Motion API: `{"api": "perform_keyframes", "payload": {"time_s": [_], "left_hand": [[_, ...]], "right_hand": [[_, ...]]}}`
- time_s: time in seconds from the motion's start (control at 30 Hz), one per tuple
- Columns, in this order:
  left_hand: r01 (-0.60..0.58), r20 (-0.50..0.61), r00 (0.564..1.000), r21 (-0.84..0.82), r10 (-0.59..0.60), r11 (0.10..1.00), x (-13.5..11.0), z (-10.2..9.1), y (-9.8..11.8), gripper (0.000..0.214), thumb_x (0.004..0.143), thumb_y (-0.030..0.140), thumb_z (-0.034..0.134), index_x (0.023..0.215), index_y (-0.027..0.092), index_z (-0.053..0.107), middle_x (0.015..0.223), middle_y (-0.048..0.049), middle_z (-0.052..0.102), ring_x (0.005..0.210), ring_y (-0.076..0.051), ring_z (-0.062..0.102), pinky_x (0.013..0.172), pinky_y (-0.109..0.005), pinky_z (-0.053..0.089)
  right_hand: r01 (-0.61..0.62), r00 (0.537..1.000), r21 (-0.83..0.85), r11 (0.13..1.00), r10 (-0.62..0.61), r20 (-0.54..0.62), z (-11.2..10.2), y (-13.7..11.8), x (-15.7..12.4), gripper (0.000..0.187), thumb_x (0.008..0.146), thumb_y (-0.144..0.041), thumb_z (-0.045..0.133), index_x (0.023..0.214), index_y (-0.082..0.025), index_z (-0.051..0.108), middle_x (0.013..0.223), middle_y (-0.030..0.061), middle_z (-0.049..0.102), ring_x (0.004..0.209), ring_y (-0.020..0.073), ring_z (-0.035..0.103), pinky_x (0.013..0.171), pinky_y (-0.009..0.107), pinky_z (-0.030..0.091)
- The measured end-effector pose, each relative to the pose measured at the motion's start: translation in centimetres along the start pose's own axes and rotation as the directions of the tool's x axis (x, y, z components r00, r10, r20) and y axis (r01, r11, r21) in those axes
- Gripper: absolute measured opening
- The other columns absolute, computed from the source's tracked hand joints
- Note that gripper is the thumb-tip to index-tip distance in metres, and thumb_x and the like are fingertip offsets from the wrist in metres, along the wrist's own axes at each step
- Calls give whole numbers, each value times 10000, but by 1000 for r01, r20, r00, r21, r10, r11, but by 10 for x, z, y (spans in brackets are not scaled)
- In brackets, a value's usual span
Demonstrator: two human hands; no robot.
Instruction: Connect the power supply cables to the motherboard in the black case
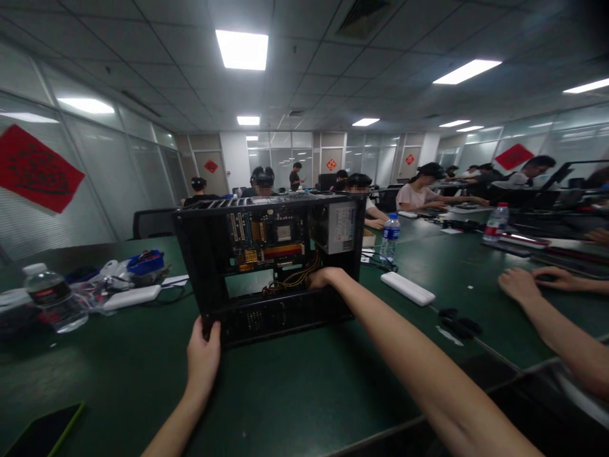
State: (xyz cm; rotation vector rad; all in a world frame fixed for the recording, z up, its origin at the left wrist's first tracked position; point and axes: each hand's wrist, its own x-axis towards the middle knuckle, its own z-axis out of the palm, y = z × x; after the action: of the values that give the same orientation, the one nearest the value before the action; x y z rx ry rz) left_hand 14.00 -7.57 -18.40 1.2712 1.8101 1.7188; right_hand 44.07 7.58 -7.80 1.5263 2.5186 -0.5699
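Observation:
An open black computer case (285, 315) stands on the green table in front of me, its inside facing me. My left hand (204, 349) grips its lower left corner, thumb on the near face. My right hand (325, 277) reaches into the lower right of the case, by a bundle of yellow and dark cables (295, 277). The fingers of that hand are hidden inside. Above the cables sits a motherboard (284, 233). The power supply (339, 227) with a white label is fixed at the upper right of the case.
At left are a water bottle (54, 298), a white power strip (132, 296), a blue box (145, 261) and a phone (45, 431). To the right lie another white strip (408, 288) and a blue-capped bottle (391, 235). Another person's hands (521, 284) rest at far right.

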Motion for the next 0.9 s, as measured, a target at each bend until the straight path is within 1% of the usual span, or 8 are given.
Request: {"api": "perform_keyframes", "payload": {"time_s": [0.13,0.3,0.4,0.53,0.67,0.73,0.8,0.9], "left_hand": [[23,7,1000,-36,-23,999,2,-1,-2,620,785,523,564,1279,149,539,1280,-160,622,1194,-323,583,1079,-484,423],[33,34,999,-31,-32,999,1,-2,-1,623,785,533,572,1287,167,526,1272,-148,630,1177,-312,596,1068,-476,438],[5,48,999,8,-5,1000,2,-4,-3,623,795,555,566,1291,180,521,1268,-139,630,1173,-313,594,1061,-486,439],[-8,53,999,38,6,999,4,-6,-5,628,790,570,559,1271,167,521,1240,-145,636,1160,-325,595,1052,-508,440],[-24,51,998,72,20,997,5,-5,-4,610,812,554,546,1281,165,515,1241,-145,626,1161,-322,593,1057,-522,440],[-118,-25,992,114,122,986,2,-5,1,600,837,509,543,1324,162,486,1318,-158,568,1233,-320,545,1072,-524,431],[-304,-147,929,220,340,927,-7,-5,9,572,841,427,577,1338,165,471,1397,-165,490,1320,-320,465,1101,-527,404],[-600,-186,709,349,681,720,-25,-4,29,433,800,282,647,1211,196,544,1335,-135,522,1289,-311,490,1100,-515,408]], "right_hand": [[10,998,63,998,-14,68,15,8,16,299,790,-186,647,1056,-84,739,1002,139,742,887,256,710,782,321,546],[206,979,214,955,-197,-60,23,19,24,386,921,-242,511,1262,-113,637,1314,111,629,1169,208,602,976,281,459],[373,928,408,833,-330,-174,25,23,26,355,924,-356,525,1112,-102,685,1147,101,686,1011,207,620,898,313,468],[445,895,570,691,-336,-292,24,22,15,497,889,-600,532,826,-121,649,749,27,606,669,132,488,636,265,386],[541,839,648,536,-396,-373,20,23,-7,602,854,-733,498,771,-141,573,736,9,530,677,118,427,640,254,340],[580,811,641,503,-429,-397,18,23,-16,641,862,-764,442,745,-144,554,736,10,513,669,117,412,643,255,338],[600,796,638,484,-440,-415,15,20,-24,660,866,-779,405,711,-149,528,721,8,493,648,113,394,626,253,331],[583,812,655,481,-381,-442,5,7,-37,636,875,-768,401,691,-164,473,685,-10,445,618,105,368,592,243,314]]}}
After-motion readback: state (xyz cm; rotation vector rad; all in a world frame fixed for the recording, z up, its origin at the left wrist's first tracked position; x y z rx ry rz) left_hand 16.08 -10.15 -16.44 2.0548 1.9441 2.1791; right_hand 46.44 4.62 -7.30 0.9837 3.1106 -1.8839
